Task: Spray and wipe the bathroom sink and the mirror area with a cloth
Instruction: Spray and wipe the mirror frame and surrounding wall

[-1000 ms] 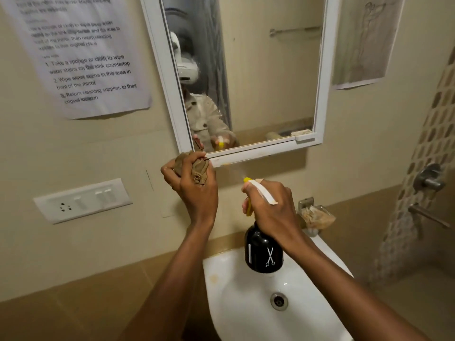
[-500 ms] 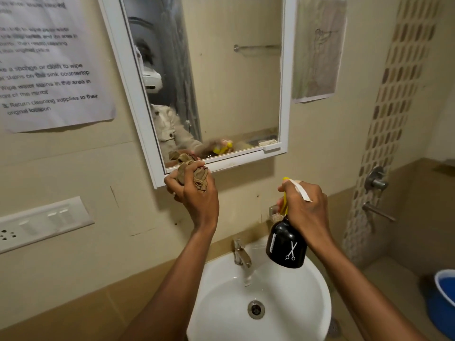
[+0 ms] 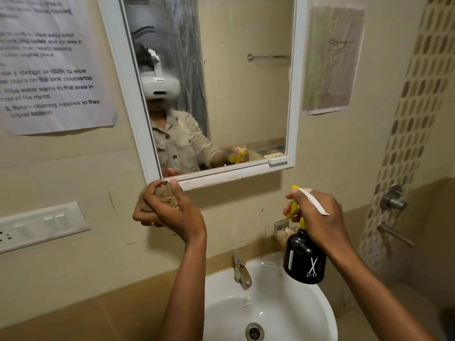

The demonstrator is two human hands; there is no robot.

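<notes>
My left hand (image 3: pixel 170 209) grips a bunched brown cloth (image 3: pixel 161 196) just under the lower left corner of the white-framed mirror (image 3: pixel 246 82). My right hand (image 3: pixel 317 215) holds a black spray bottle (image 3: pixel 304 259) with a yellow trigger and white nozzle, raised above the right side of the white sink (image 3: pixel 295 306), its nozzle facing the wall below the mirror. The mirror glass looks streaked on its left half. A metal tap (image 3: pixel 242 270) stands at the back of the sink.
A printed instruction sheet (image 3: pixel 49 62) and a switch panel (image 3: pixel 37 226) are on the wall to the left. A paper drawing (image 3: pixel 331 60) hangs right of the mirror. A soap holder (image 3: pixel 282 230) sits behind the bottle. Shower valves (image 3: pixel 392 201) are on the right wall.
The view has shifted and come closer to the mirror. My right hand with the bottle moved right, away from my left hand. The cloth hand dropped slightly below the mirror's frame.
</notes>
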